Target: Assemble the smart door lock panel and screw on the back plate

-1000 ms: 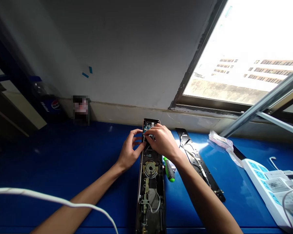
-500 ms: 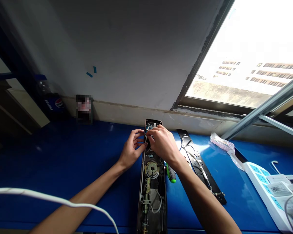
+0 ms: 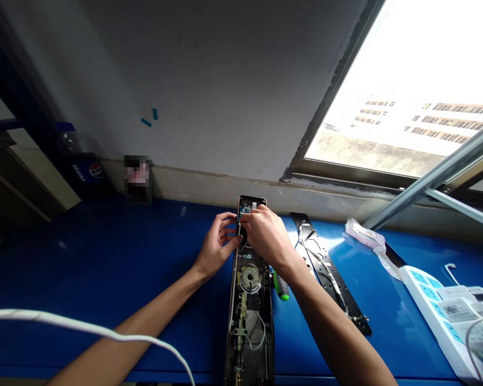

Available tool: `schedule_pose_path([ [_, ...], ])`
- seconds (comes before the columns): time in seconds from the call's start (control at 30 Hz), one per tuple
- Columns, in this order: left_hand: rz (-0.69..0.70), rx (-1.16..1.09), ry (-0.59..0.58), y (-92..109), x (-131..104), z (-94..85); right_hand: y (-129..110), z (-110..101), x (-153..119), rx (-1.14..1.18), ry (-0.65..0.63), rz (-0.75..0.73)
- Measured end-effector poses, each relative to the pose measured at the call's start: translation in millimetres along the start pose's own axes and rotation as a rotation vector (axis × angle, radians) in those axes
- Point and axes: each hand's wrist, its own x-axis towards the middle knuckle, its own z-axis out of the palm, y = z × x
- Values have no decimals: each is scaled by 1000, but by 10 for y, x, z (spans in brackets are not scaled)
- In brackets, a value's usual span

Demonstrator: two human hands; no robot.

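Centrally, a long, dark housing (image 3: pixel 250 300) lies lengthwise on the blue table (image 3: pixel 145 268), pointing away from me, its inner parts uncovered and its near end cut off by the bottom edge of the view. At its far end is a small circuit board (image 3: pixel 245 208); about midway sits a round metal disc (image 3: pixel 250 277); nearer me are brass-coloured fittings and a thin, looped white wire (image 3: pixel 262 335).

Both my hands are at the far half, close together but on different sides. My left hand (image 3: pixel 215 246) is at the left edge, thumb and fingers apart, their tips at the rim. My right hand (image 3: pixel 268 233) reaches over from the right, fingers bent down into the housing just below the board; the hand hides its fingertips, so I cannot tell whether they grip anything.

Just right of the housing, partly behind my right wrist, is a green and grey handle (image 3: pixel 280 287). Beyond that lies a long black plate (image 3: pixel 332 276) with a pale cable along it. Farther right are a crumpled plastic bag (image 3: pixel 364 236) and a white power strip (image 3: pixel 421 292) with plugged-in adapters. A thick white cord (image 3: pixel 116 336) crosses above my left forearm. At the back left stands a Pepsi bottle (image 3: pixel 86 169); a bright window (image 3: pixel 402 112) fills the upper right.
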Motion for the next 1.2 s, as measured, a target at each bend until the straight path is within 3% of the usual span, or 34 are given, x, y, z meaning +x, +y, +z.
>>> schedule_pose_path([
  [0.23, -70, -34, 19, 36, 17, -9, -12, 13, 50, -34, -15, -8],
  [0.8, -77, -62, 19, 10, 27, -36, 1, -51, 94, -45, -53, 5],
  [1.2, -57, -116, 6, 41, 13, -16, -138, -39, 92, -98, -64, 18],
])
